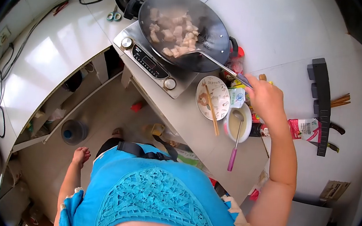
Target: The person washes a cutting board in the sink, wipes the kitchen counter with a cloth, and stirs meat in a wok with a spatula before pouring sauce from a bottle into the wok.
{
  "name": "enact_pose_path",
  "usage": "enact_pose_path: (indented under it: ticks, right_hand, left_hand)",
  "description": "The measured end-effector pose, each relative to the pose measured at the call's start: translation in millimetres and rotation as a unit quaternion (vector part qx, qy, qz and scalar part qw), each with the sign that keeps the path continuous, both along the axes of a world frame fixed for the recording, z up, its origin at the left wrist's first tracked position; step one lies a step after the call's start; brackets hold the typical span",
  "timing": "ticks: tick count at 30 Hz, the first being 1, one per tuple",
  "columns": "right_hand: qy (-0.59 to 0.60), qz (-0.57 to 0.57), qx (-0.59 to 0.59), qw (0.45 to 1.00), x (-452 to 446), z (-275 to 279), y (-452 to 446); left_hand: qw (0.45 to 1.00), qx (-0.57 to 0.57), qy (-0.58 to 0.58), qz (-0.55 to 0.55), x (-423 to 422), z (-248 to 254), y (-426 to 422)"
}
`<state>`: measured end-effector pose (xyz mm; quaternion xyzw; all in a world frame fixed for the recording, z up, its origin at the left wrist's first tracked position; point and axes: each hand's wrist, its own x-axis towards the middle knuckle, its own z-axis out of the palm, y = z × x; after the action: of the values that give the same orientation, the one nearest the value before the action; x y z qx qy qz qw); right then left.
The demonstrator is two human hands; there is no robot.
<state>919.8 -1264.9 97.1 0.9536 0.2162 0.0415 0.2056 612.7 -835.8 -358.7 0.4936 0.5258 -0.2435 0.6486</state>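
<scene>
My right hand (265, 97) is closed round the purple-ended handle of a cooking spatula (219, 64). The spatula's long metal shaft reaches into a dark wok (216, 33), and its head is against pale chunks of meat (178, 32), partly hidden. Steam rises at the wok's far side. Under the wok is an induction cooker (148, 63) with two knobs and a control panel. My left hand (81, 156) hangs low by my side with its fingers curled and nothing visible in them.
Beside the cooker, a patterned plate (224, 91) carries chopsticks (211, 109). A white bowl (230, 133) of cloudy liquid holds a purple-handled ladle (233, 156). Seasoning packets (237, 97) lie near my right wrist. Scissors (114, 16) rest left of the wok; a water jug (74, 132) stands on the floor.
</scene>
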Motion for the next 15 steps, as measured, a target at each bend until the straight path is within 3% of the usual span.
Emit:
enact_pose_path:
  ticks: [2, 4, 6, 8, 10, 15]
  right_hand:
    - [0.028, -0.046, 0.017, 0.998, 39, -26, 27]
    - [0.03, -0.082, 0.116, 0.989, 70, -27, 33]
    - [0.097, -0.082, 0.197, 0.972, 100, -14, 13]
    - [0.193, -0.197, 0.236, 0.932, 120, 18, 0]
    - [0.204, -0.28, 0.249, 0.905, 143, 38, -19]
    - [0.198, -0.366, 0.216, 0.883, 193, 41, -28]
  left_hand:
    - [1.0, -0.004, -0.015, -0.01, 6, 2, -2]
    - [0.999, -0.008, -0.03, -0.014, 14, 5, -1]
    - [0.999, -0.004, -0.054, -0.003, 19, 16, -3]
    - [0.998, -0.006, -0.064, 0.014, 14, 20, -6]
    - [0.997, -0.011, -0.066, 0.036, 5, 19, -9]
    - [0.996, -0.018, -0.024, 0.08, -44, -2, -15]
